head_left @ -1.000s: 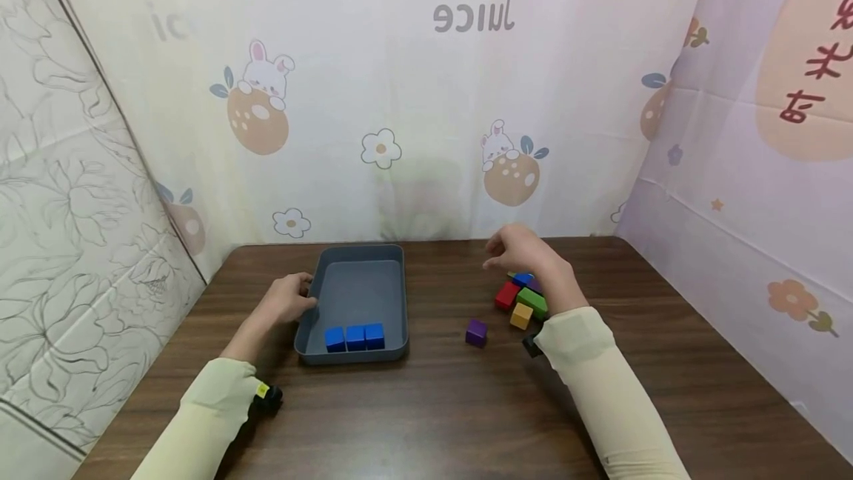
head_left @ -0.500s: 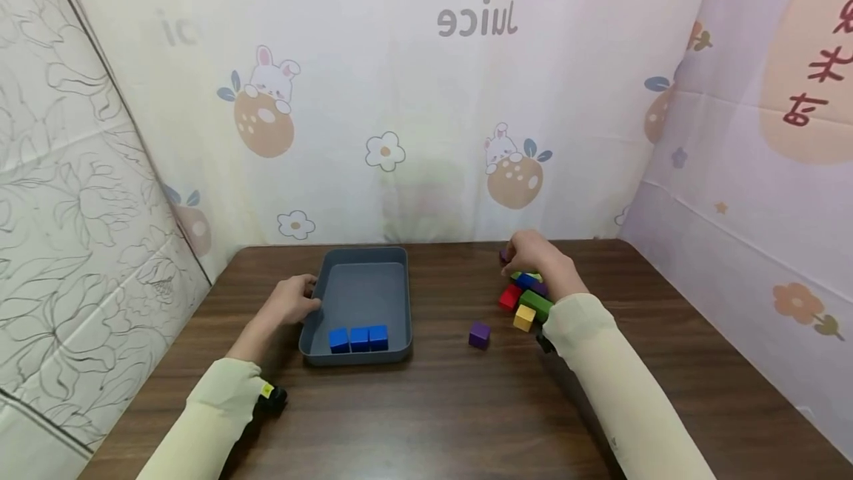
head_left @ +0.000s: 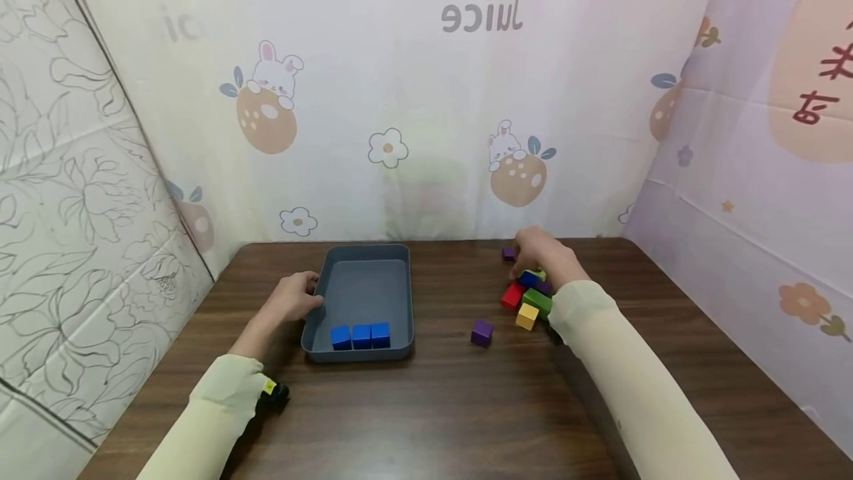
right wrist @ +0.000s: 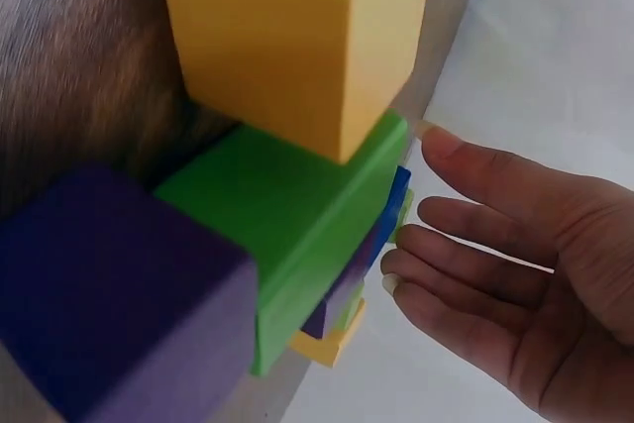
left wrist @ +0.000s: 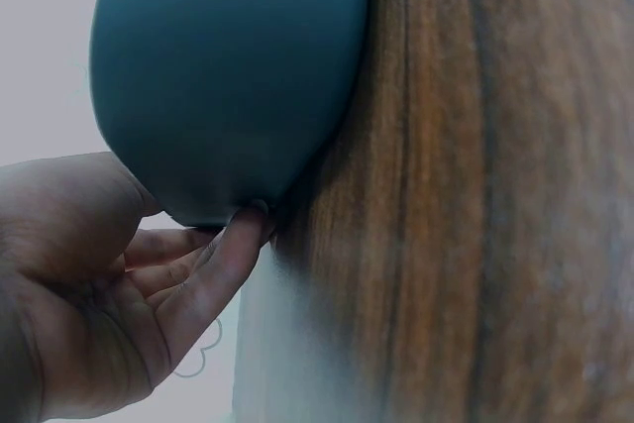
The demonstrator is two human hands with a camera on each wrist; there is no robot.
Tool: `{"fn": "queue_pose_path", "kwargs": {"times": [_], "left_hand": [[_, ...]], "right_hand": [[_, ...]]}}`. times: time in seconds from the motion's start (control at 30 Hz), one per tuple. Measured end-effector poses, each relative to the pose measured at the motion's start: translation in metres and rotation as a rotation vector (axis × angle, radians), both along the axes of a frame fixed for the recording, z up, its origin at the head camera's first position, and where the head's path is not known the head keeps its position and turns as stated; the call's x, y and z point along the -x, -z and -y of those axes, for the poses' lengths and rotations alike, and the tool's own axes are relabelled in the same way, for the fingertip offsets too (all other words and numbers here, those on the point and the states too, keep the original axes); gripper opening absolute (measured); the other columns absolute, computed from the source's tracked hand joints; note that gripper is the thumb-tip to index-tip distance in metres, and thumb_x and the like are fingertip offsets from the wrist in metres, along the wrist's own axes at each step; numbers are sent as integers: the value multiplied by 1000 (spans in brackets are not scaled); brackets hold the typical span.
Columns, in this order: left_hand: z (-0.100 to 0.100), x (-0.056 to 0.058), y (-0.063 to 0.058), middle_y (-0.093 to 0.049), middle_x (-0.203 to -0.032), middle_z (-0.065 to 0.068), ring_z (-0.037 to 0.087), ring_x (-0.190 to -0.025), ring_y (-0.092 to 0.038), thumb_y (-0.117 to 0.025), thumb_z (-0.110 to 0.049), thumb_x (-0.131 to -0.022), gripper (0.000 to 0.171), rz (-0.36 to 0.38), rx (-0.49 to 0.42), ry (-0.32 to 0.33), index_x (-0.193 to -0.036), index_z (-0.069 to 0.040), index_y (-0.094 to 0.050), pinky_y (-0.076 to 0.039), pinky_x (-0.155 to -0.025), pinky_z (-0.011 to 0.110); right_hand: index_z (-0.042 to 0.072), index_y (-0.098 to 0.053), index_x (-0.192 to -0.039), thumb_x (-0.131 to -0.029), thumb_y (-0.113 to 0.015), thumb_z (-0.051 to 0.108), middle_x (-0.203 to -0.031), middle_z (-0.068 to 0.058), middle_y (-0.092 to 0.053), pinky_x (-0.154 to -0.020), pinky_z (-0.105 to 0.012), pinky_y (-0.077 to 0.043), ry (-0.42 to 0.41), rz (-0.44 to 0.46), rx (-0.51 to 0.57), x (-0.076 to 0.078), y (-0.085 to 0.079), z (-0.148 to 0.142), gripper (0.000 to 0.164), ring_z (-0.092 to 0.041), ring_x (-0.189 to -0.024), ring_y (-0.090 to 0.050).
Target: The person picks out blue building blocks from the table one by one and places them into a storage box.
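My left hand holds the left wall of a grey tray. In the left wrist view, fingers touch the tray's outer side, while its near wall hides the thumb. Several blue cubes line the tray's near end. Over a pile of coloured blocks hangs my right hand, fingers loosely bent, nothing visible between them. Nearest it are a blue block and a lime-green block. A purple block lies just left of its fingers. The right wrist view shows a green block beside the fingers.
A red block and a yellow cube belong to the pile's near side. Apart from them, nearer the tray, sits a purple cube. A printed curtain stands along the back edge of the wooden table.
My right hand has moved slightly right and lower over the pile. The purple block at the back has come into view beside its fingers. My left hand stays at the tray.
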State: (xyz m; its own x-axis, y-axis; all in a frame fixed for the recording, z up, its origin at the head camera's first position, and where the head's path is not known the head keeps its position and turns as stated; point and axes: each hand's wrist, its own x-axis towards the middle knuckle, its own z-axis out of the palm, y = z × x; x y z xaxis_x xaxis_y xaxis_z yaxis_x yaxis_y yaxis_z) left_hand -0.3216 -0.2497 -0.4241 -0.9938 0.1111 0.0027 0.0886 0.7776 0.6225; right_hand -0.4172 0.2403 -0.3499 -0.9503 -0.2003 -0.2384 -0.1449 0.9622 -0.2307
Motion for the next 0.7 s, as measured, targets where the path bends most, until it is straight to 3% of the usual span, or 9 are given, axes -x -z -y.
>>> {"fn": "queue_pose_path", "kwargs": {"times": [0.37,0.7], "left_hand": [[1,2,0,-69,-116,28,29,-89,-73,-67,-6,-97,52,20,6,-5,-143,14,-52,-66,-69,39],[0,2,0,-70,-115,28,31,-91,-72,-67,-5,-97,51,21,-5,-5,-141,14,-53,-66,-69,40]], "right_hand": [[5,-72,-95,-80,-94,19,-99,-12,-69,-64,-41,-63,25,55,-6,-1,-4,-1,30,-33,-96,-68],[5,-73,-88,-80,-94,14,-94,-9,-70,-63,-38,-64,-39,65,-79,-1,-1,0,24,-28,-89,-69]]}}
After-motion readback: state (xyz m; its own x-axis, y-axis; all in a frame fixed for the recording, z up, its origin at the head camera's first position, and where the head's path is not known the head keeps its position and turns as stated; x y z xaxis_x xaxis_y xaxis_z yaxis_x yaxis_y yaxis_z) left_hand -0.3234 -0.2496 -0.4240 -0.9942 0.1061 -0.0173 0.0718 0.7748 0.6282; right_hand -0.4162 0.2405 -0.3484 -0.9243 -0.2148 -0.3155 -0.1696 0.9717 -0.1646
